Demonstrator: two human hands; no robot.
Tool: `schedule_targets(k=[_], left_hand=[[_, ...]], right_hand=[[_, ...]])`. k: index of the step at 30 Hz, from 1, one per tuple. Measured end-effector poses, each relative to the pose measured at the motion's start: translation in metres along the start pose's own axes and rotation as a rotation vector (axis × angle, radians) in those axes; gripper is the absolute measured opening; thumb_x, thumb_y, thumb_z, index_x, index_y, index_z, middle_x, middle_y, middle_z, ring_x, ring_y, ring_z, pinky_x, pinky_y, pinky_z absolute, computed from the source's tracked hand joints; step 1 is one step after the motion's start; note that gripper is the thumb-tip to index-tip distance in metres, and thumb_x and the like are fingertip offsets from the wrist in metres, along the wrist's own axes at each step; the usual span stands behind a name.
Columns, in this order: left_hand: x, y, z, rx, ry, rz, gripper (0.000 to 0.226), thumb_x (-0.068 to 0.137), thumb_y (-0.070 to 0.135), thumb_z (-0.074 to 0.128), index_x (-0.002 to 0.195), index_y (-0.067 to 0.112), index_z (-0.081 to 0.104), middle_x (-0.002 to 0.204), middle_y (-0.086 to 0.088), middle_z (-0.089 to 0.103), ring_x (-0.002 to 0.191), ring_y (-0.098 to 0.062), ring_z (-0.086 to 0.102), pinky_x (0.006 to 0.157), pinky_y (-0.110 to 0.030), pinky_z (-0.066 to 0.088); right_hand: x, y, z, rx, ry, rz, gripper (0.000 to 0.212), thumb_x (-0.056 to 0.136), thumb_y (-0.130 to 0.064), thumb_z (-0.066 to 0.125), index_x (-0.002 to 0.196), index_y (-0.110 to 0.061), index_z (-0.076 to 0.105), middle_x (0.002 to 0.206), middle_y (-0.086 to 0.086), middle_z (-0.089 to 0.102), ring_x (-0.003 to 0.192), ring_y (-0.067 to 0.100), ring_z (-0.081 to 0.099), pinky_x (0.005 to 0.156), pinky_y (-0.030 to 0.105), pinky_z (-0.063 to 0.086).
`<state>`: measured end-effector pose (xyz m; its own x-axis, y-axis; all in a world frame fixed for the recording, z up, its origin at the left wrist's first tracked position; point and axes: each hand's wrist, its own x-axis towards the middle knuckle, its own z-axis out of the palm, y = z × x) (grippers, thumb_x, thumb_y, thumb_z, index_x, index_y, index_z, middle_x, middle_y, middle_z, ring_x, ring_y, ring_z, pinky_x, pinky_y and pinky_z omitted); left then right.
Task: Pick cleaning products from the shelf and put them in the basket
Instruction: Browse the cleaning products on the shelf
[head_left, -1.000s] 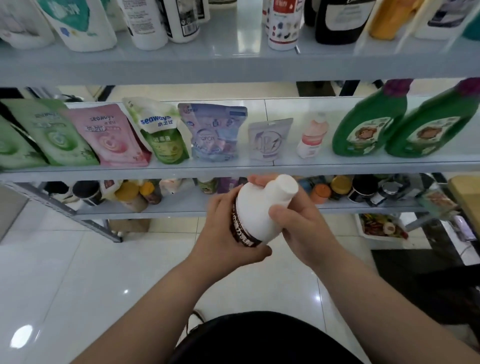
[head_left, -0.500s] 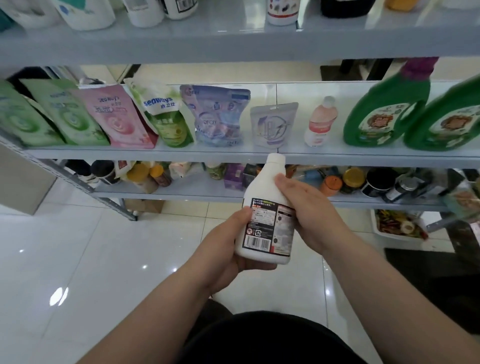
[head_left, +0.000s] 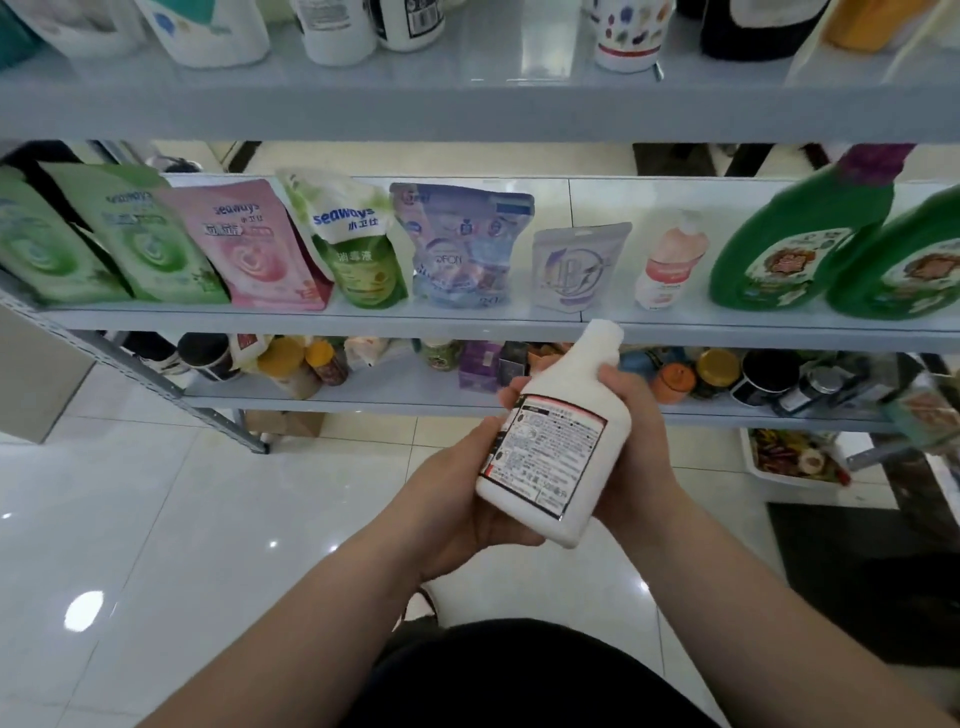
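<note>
Here both hands, left hand (head_left: 457, 499) and right hand (head_left: 631, 441), clasp the tilted white bottle (head_left: 558, 447) before the shelf (head_left: 467, 325).

Three refill pouches on the middle shelf carry the brand name "seaways": a green pouch (head_left: 150, 244), a pink pouch (head_left: 254, 249) and a white-and-green pouch (head_left: 353, 244), the last adding the Chinese characters "小卫仕" under the name and "消毒液" lower down. A blue-violet pouch (head_left: 462, 244) beside them shows lettering too blurred to read. The white bottle (head_left: 561, 441) bears a red-bordered label of dense small print, illegible apart from what looks like "500" near its bottom edge.
</note>
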<state>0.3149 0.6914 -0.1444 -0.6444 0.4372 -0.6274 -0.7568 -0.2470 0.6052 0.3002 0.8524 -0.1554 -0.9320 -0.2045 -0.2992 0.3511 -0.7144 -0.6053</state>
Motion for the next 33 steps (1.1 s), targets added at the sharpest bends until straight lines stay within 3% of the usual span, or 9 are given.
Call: schedule_targets(k=[4,7,10,13,17,20,22,28,33], left_hand=[[0.003,0.019,-0.019,0.379,0.09,0.246,0.061,0.071,0.059,0.075,0.122,0.03,0.06,0.125,-0.006,0.07,0.109,-0.02,0.07,0.088,-0.043,0.061],[0.003,0.037,-0.038,0.746,0.114,0.527,0.076,0.055,0.067,0.077,0.124,0.051,0.05,0.131,0.011,0.053,0.113,0.003,0.059,0.089,-0.022,0.056],[0.006,0.05,-0.06,0.694,0.133,0.662,0.071,0.061,0.058,0.079,0.128,0.052,0.056,0.128,0.01,0.061,0.113,0.001,0.061,0.091,-0.023,0.054],[0.01,0.058,-0.074,0.267,0.077,0.529,0.058,0.074,0.041,0.07,0.13,0.031,0.062,0.12,-0.002,0.074,0.111,-0.023,0.071,0.093,-0.047,0.058],[0.005,0.07,-0.09,-0.195,-0.161,0.142,0.056,0.088,0.042,0.05,0.124,0.003,0.07,0.108,-0.019,0.074,0.092,-0.037,0.073,0.082,-0.045,0.06],[-0.007,0.079,-0.1,-0.251,-0.397,-0.005,0.058,0.081,0.053,0.051,0.109,0.01,0.079,0.094,-0.015,0.075,0.075,-0.04,0.074,0.045,-0.029,0.052],[-0.013,0.084,-0.107,-0.243,-0.46,-0.018,0.059,0.07,0.057,0.062,0.105,0.013,0.08,0.089,-0.012,0.075,0.069,-0.038,0.075,0.035,-0.021,0.043],[-0.02,0.089,-0.12,-0.412,-0.23,0.026,0.048,0.081,0.045,0.061,0.111,0.009,0.071,0.082,-0.013,0.076,0.063,-0.034,0.075,0.037,-0.033,0.055],[-0.024,0.098,-0.141,-0.385,-0.386,-0.138,0.064,0.088,0.061,0.049,0.118,0.01,0.075,0.097,-0.015,0.075,0.07,-0.039,0.075,0.031,-0.029,0.05]], right_hand=[[0.019,0.002,0.025,-0.238,0.13,-0.165,0.031,0.083,-0.03,0.059,0.11,-0.014,0.063,0.106,0.02,0.065,0.101,0.034,0.063,0.093,0.05,0.052],[0.031,0.004,0.044,-0.478,0.156,-0.302,0.026,0.082,-0.025,0.069,0.107,-0.024,0.064,0.096,0.001,0.068,0.09,0.019,0.066,0.081,0.039,0.057],[0.039,0.005,0.059,-0.696,0.184,-0.356,0.033,0.075,-0.045,0.077,0.107,-0.04,0.07,0.101,-0.009,0.073,0.097,0.015,0.07,0.089,0.044,0.059],[0.045,0.006,0.076,-0.771,0.184,-0.34,0.04,0.076,-0.06,0.069,0.111,-0.043,0.075,0.119,-0.005,0.073,0.114,0.021,0.068,0.102,0.054,0.054],[0.052,0.016,0.09,-0.767,0.111,-0.275,0.041,0.085,-0.054,0.062,0.121,-0.04,0.075,0.132,-0.006,0.07,0.126,0.02,0.063,0.109,0.052,0.049],[0.055,0.03,0.1,-0.806,0.055,-0.269,0.044,0.086,-0.054,0.06,0.129,-0.046,0.069,0.131,-0.007,0.07,0.119,0.014,0.066,0.097,0.038,0.055],[0.058,0.039,0.107,-0.809,0.049,-0.264,0.045,0.085,-0.053,0.061,0.13,-0.05,0.067,0.127,-0.008,0.071,0.11,0.008,0.067,0.089,0.029,0.055],[0.067,0.056,0.123,-0.769,0.143,-0.258,0.047,0.087,-0.049,0.064,0.133,-0.044,0.066,0.126,-0.01,0.071,0.112,0.009,0.069,0.088,0.031,0.056],[0.075,0.072,0.134,-0.705,0.206,-0.201,0.051,0.087,-0.049,0.058,0.136,-0.037,0.065,0.13,-0.004,0.07,0.114,0.019,0.069,0.08,0.032,0.058]])
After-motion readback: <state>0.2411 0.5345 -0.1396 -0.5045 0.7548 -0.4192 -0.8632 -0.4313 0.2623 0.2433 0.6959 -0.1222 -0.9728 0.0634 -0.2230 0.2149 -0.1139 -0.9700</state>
